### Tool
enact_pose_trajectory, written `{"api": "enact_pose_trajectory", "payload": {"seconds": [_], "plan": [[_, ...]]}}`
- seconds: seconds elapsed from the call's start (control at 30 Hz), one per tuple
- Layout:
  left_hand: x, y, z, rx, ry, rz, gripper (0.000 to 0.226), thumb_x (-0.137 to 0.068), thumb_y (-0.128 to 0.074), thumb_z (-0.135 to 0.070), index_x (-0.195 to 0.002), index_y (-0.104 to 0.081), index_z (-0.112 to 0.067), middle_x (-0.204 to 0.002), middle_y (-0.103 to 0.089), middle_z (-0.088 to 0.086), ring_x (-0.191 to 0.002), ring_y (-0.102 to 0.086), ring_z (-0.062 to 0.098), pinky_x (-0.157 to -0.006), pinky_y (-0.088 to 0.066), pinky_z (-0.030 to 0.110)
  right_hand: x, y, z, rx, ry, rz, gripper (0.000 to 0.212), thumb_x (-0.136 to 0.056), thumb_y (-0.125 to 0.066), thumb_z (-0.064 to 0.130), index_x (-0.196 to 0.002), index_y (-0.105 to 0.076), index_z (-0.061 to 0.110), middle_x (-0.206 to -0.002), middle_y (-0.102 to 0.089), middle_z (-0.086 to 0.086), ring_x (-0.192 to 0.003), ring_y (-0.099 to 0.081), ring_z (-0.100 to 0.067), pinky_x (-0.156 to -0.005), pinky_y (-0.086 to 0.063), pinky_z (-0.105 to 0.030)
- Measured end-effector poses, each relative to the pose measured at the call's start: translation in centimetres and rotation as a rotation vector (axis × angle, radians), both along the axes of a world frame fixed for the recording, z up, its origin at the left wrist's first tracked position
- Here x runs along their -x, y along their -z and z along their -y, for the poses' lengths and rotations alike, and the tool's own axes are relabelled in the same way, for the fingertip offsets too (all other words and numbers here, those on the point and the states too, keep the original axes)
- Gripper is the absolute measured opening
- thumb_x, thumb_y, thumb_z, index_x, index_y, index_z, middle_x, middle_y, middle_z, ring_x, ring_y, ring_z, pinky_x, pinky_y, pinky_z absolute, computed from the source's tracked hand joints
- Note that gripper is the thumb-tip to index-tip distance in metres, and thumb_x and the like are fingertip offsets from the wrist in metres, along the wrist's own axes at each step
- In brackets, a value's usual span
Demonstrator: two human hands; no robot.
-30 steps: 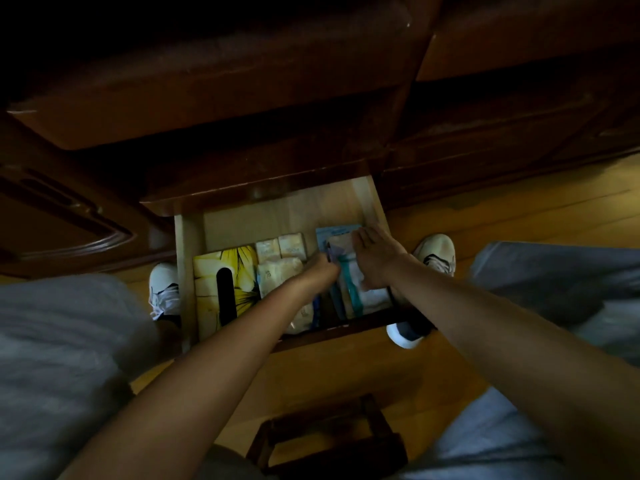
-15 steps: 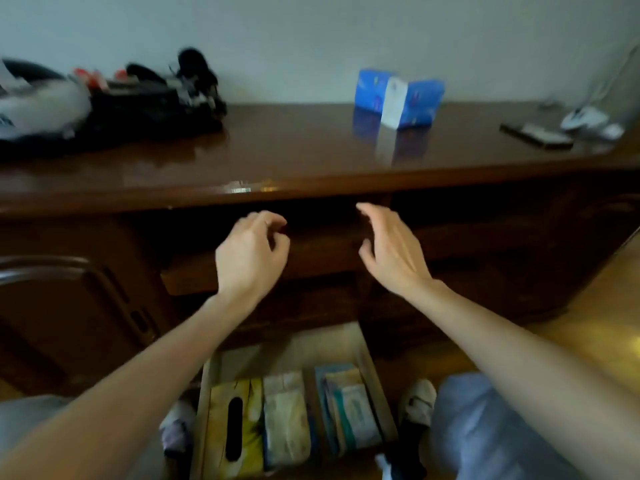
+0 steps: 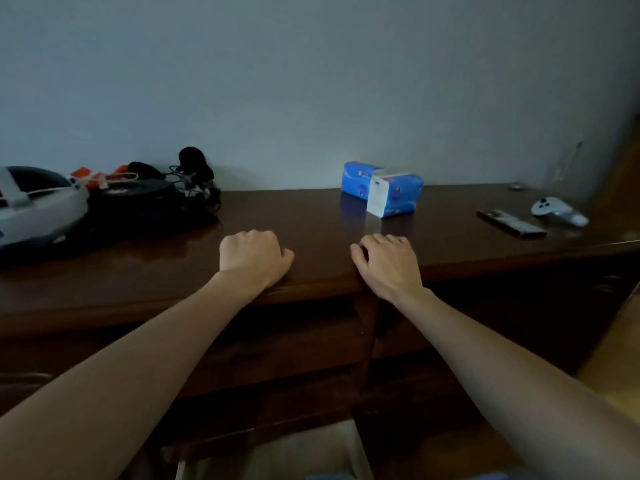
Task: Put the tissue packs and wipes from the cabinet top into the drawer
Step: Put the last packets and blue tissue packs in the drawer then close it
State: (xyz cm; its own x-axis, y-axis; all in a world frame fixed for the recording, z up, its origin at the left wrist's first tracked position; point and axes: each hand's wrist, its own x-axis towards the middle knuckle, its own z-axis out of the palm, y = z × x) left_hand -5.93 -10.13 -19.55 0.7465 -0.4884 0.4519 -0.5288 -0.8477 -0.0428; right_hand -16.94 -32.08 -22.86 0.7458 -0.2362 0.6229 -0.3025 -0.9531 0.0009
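Note:
Two blue tissue packs stand on the dark wooden cabinet top (image 3: 311, 220) near the wall: one (image 3: 394, 195) in front with a white end facing me, another (image 3: 358, 180) behind it to the left. My left hand (image 3: 254, 256) rests over the cabinet's front edge, fingers curled, holding nothing. My right hand (image 3: 388, 263) lies a hand's width to the right, fingers loosely bent on the top, empty. Both hands are well short of the packs. The open drawer (image 3: 349, 452) shows only as a pale wooden corner at the bottom edge.
A grey headset (image 3: 38, 206) and a black tangle of cables and gear (image 3: 156, 195) fill the left of the cabinet top. A dark phone (image 3: 510, 223) and a white controller (image 3: 557, 209) lie at the right. Wooden floor shows at far right.
My hands have left the packs in the drawer and risen to the cabinet's front edge. The view has swung up from the drawer to the cabinet top and wall.

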Motion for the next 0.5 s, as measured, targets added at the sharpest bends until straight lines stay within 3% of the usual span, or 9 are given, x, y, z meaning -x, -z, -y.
{"api": "enact_pose_trajectory", "payload": {"seconds": [0.1, 0.17, 0.23, 0.3, 0.4, 0.5], "plan": [[-2.6, -0.4, 3.5, 0.051, 0.052, -0.05, 0.038, -0.091, -0.049, -0.049, -0.069, -0.065, -0.023, -0.064, -0.057, -0.005, -0.054, -0.048, 0.013, -0.049, -0.028, 0.026, -1.7, -1.4, 2.1, -0.042, -0.047, 0.0, 0.035, -0.103, -0.034, 0.048, -0.086, -0.058, 0.028, -0.071, -0.061, 0.009, -0.066, -0.062, -0.015, -0.066, -0.045, -0.035], [-4.7, -0.5, 6.0, 0.095, 0.111, -0.09, 0.028, -0.092, -0.054, -0.046, -0.078, -0.067, -0.025, -0.074, -0.06, -0.006, -0.06, -0.051, 0.011, -0.051, -0.031, 0.026, -3.4, -2.2, 4.0, -0.088, -0.058, 0.005, 0.03, -0.102, -0.034, 0.052, -0.099, -0.056, 0.032, -0.078, -0.064, 0.01, -0.067, -0.062, -0.011, -0.059, -0.045, -0.032], [-6.8, -0.3, 8.5, 0.127, 0.182, -0.146, 0.019, -0.092, -0.058, -0.045, -0.094, -0.065, -0.028, -0.089, -0.061, -0.006, -0.068, -0.052, 0.009, -0.056, -0.035, 0.027, -5.6, -3.0, 6.2, -0.121, -0.027, 0.025, 0.03, -0.102, -0.037, 0.052, -0.117, -0.054, 0.032, -0.102, -0.067, 0.007, -0.085, -0.064, -0.012, -0.066, -0.053, -0.033], [-8.8, -0.3, 11.1, 0.164, 0.234, -0.184, 0.026, -0.092, -0.059, -0.046, -0.112, -0.062, -0.029, -0.102, -0.06, -0.005, -0.078, -0.055, 0.01, -0.063, -0.043, 0.028, -8.0, -3.8, 8.6, -0.112, 0.049, 0.067, 0.038, -0.101, -0.042, 0.048, -0.133, -0.049, 0.029, -0.127, -0.059, -0.002, -0.11, -0.059, -0.022, -0.077, -0.055, -0.037], [-11.1, 0.0, 14.6, 0.225, 0.269, -0.229, 0.049, -0.09, -0.059, -0.05, -0.134, -0.05, -0.03, -0.12, -0.058, -0.001, -0.096, -0.061, 0.015, -0.078, -0.055, 0.035, -11.7, -5.2, 12.5, -0.166, 0.172, 0.105, 0.044, -0.101, -0.042, 0.042, -0.143, -0.041, 0.029, -0.153, -0.037, -0.009, -0.135, -0.04, -0.032, -0.092, -0.049, -0.048], [-12.8, 0.8, 17.6, 0.304, 0.312, -0.3, 0.065, -0.086, -0.06, -0.058, -0.142, -0.038, -0.032, -0.133, -0.054, -0.001, -0.108, -0.06, 0.015, -0.085, -0.055, 0.035, -14.6, -6.7, 16.7, -0.426, 0.241, 0.216, 0.049, -0.102, -0.035, 0.05, -0.148, -0.039, 0.032, -0.164, -0.022, -0.007, -0.148, -0.024, -0.03, -0.109, -0.037, -0.051]]}}
